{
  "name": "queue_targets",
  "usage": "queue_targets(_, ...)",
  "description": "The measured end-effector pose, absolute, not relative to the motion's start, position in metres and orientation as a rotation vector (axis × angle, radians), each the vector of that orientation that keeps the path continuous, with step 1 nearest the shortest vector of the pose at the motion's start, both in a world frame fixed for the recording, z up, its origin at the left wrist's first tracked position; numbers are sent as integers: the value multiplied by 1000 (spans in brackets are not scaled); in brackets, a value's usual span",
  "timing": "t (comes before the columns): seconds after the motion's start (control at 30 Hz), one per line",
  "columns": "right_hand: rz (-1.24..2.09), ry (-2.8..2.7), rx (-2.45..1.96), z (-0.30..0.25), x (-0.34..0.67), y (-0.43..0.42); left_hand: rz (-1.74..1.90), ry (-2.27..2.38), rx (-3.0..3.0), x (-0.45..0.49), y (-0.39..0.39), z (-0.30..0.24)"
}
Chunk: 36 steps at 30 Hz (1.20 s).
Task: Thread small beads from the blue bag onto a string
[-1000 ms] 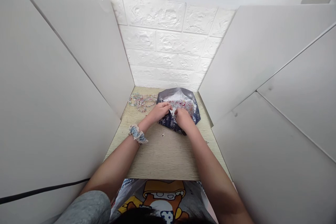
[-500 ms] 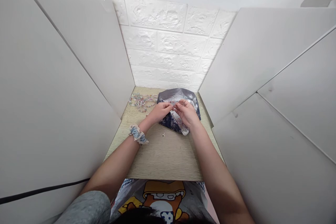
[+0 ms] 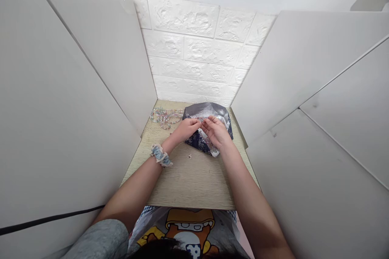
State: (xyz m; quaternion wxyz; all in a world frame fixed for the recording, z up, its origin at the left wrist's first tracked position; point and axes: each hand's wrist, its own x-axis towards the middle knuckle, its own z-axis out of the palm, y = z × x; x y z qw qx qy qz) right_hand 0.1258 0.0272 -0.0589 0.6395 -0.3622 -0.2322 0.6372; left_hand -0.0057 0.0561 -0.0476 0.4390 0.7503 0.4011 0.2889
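Observation:
A dark blue and silver foil bag (image 3: 203, 112) lies at the back of the narrow wooden table (image 3: 188, 178), with a clear plastic pouch of small beads on top of it. My left hand (image 3: 186, 128) and my right hand (image 3: 216, 132) meet over the bag, fingertips pinched together on something tiny that I cannot make out. A blue scrunchie (image 3: 160, 155) sits on my left wrist.
Strings of pastel beads (image 3: 165, 115) lie at the back left of the table. One loose bead (image 3: 190, 156) rests near the middle. White panels wall in both sides, and a white brick-pattern wall closes the back. A black cable (image 3: 48, 220) runs along the left panel.
My right hand rose from the front of the bag and turned so its fingers meet the left hand's fingertips. Since half a second ago, hardly anything has moved.

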Motion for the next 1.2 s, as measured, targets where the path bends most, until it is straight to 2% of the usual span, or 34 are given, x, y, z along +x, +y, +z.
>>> queue_targets(1.2, 1454, -536, -833, -65, 127, 29, 712, 991, 1861, -7, 57, -51)
